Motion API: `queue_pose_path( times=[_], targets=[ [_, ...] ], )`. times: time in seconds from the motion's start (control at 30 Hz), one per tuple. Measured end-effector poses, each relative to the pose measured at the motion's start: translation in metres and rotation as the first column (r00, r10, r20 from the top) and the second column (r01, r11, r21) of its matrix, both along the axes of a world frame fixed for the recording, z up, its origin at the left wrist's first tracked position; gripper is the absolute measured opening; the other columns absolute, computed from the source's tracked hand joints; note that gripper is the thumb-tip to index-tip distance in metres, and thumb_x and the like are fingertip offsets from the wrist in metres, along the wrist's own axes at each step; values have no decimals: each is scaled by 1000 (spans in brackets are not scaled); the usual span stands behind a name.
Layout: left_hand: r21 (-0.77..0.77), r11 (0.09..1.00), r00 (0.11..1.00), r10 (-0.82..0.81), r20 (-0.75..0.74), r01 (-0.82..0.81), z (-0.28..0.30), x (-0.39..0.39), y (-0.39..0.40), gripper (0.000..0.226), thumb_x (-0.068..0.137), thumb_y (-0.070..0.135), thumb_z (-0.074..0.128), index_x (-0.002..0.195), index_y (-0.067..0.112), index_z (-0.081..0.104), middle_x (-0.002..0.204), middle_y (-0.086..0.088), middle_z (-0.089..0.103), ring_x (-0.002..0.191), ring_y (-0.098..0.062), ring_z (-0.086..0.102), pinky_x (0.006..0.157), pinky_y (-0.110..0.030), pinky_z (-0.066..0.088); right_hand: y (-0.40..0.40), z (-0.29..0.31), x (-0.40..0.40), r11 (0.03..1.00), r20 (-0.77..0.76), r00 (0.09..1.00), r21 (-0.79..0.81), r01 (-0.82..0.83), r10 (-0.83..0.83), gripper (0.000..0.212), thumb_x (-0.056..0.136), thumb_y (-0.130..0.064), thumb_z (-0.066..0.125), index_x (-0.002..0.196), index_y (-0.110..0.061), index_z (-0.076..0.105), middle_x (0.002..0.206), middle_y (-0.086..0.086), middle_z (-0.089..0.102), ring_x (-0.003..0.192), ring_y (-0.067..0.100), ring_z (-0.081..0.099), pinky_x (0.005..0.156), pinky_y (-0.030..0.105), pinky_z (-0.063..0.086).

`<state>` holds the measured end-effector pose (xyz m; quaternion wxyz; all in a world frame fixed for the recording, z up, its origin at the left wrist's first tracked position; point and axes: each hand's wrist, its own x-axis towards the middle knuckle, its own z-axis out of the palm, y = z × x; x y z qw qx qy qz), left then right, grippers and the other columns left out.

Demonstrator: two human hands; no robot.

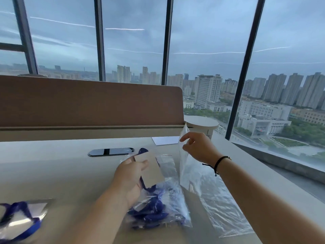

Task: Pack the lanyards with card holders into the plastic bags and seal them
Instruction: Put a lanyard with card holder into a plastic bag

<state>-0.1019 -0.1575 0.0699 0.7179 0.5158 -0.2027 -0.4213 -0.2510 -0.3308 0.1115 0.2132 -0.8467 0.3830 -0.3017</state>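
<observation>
My left hand (129, 175) grips a card holder (151, 169) with its blue lanyard (143, 151) folded behind it, lifted above the desk. To its right, my right hand (198, 147) pinches the top edge of a clear plastic bag (187, 173) and holds it upright in the air. Below the left hand lies a clear bag stuffed with several blue lanyards (156, 210). More empty plastic bags (221, 205) lie flat under my right forearm.
A packed lanyard with card holder (21, 219) lies at the desk's front left. A dark oval cable cover (111, 152) sits in the desk (52, 164), a white paper (166, 140) behind it, and a brown partition (88, 103) along the back. Windows stand beyond.
</observation>
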Motion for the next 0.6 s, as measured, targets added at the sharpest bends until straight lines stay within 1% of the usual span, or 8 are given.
queue_pose_path(
  times=[0.07,0.17,0.23,0.3,0.37,0.43,0.5,0.6],
  targets=[
    [5,1000,1000,20,13,-20,-2,15,23,24,97,3,54,119,9,63,106,-22,71,89,-37,63,63,-37,51,31,1,13,998,-2,998,10,-66,66,26,82,-8,61,95,-28,71,77,8,68,59,14,54,54,19,44],
    [13,998,997,62,39,-63,-7,39,59,23,97,4,54,118,10,64,103,-21,71,89,-37,63,60,-38,53,81,-11,36,989,-56,987,3,-150,150,29,81,-9,60,97,-32,68,70,-8,63,56,6,55,51,12,41],
    [2,996,995,83,52,-84,-11,54,84,22,98,5,53,117,12,63,105,-23,70,88,-37,63,53,-35,51,112,-23,51,977,-67,975,34,-209,211,31,83,-8,59,102,-30,69,73,-10,63,55,2,53,51,9,37],
    [-11,995,993,104,54,-104,-16,69,109,22,100,7,51,117,14,62,108,-25,67,87,-36,61,52,-34,49,140,-35,65,967,-70,965,54,-249,252,34,83,-8,58,107,-29,69,84,-8,65,67,3,58,58,8,38],
    [-26,993,991,121,55,-119,-20,80,132,23,101,8,49,120,14,60,115,-32,63,88,-37,60,54,-36,47,164,-48,79,960,-80,957,61,-274,279,40,80,-9,61,114,-29,67,92,-8,64,80,7,60,66,10,43],
    [-40,992,991,126,55,-124,-23,91,150,26,101,10,48,125,13,58,124,-35,59,92,-40,60,58,-39,45,184,-60,92,950,-111,945,74,-302,309,48,77,-13,68,123,-28,64,96,-9,61,84,9,60,72,16,50],
    [-68,990,991,125,42,-122,-25,100,164,27,102,12,49,127,12,59,126,-35,58,100,-50,60,68,-45,43,203,-71,104,938,-155,925,81,-338,347,58,75,-17,71,130,-27,59,100,-9,59,85,9,59,75,20,52],
    [-91,987,991,132,10,-130,-32,109,179,29,101,12,50,129,11,59,127,-32,60,115,-51,58,79,-47,45,226,-85,117,920,-197,899,88,-381,391,65,75,-16,70,136,-30,51,105,-8,54,86,7,54,70,11,42]
  ],
)
